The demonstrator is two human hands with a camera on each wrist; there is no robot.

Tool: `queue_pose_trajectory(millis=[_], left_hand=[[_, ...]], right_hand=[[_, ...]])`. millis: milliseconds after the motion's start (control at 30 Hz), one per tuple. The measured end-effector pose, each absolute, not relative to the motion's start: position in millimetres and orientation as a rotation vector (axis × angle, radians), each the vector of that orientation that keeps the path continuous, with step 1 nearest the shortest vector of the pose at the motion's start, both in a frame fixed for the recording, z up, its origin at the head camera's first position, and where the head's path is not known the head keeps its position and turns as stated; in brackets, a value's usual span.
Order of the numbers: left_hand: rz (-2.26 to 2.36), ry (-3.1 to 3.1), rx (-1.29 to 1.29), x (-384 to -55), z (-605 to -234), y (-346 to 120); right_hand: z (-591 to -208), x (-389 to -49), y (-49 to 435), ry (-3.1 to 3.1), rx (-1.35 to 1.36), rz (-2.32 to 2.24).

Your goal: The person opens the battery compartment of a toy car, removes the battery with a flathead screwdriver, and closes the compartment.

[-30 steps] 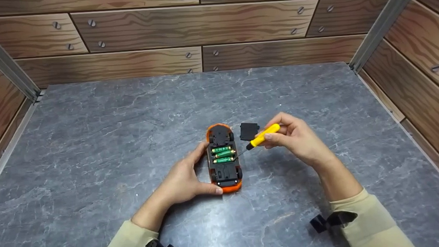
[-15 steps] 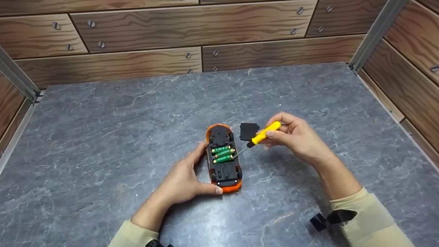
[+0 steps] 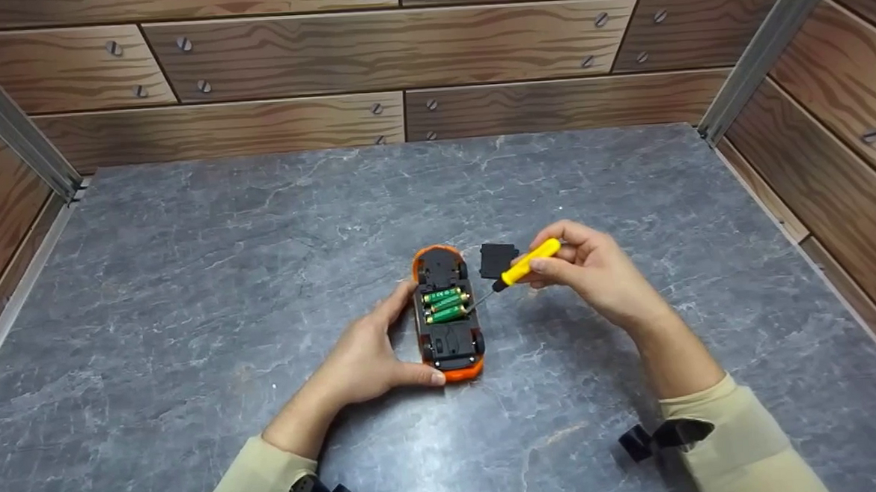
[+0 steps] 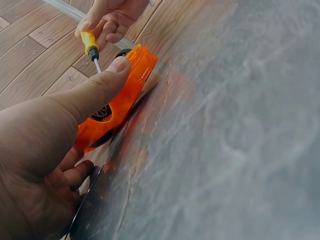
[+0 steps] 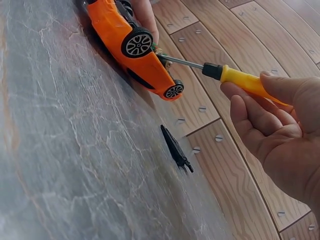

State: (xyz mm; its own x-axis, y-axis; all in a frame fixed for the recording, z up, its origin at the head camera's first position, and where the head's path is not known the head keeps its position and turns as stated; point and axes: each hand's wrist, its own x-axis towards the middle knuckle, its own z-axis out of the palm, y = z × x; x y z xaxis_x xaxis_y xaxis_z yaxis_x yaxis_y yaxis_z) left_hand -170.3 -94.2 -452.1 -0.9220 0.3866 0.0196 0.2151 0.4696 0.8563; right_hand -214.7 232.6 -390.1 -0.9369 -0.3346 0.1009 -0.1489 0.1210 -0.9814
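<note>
An orange toy car lies wheels-up on the table, its battery compartment uncovered. Three green batteries sit in it, slanting upward to the right. My left hand grips the car from the left, thumb at the near end and fingers along the side. Between the thumb and fingers of my right hand is a yellow-handled screwdriver. Its metal shaft reaches into the compartment, with the tip at the right end of the nearest battery. In the left wrist view, my left thumb presses on the car's end.
A black battery cover lies on the table just right of the car's far end, beside the right hand's fingers. Wood-patterned walls close off the back and sides of the grey marbled table.
The screwdriver tip has shifted slightly up and away, and the right end of the nearest battery has lifted with it. The batteries now slant more. The left hand and the car stay put.
</note>
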Motion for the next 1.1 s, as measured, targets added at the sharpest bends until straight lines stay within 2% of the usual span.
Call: queue_pose_trajectory(millis=[1100], left_hand=[[1.402,2.564,0.51,-169.6,-452.3,-94.2]], right_hand=[[-390.4,-214.8,227.3,2.372,-0.526,-1.886]])
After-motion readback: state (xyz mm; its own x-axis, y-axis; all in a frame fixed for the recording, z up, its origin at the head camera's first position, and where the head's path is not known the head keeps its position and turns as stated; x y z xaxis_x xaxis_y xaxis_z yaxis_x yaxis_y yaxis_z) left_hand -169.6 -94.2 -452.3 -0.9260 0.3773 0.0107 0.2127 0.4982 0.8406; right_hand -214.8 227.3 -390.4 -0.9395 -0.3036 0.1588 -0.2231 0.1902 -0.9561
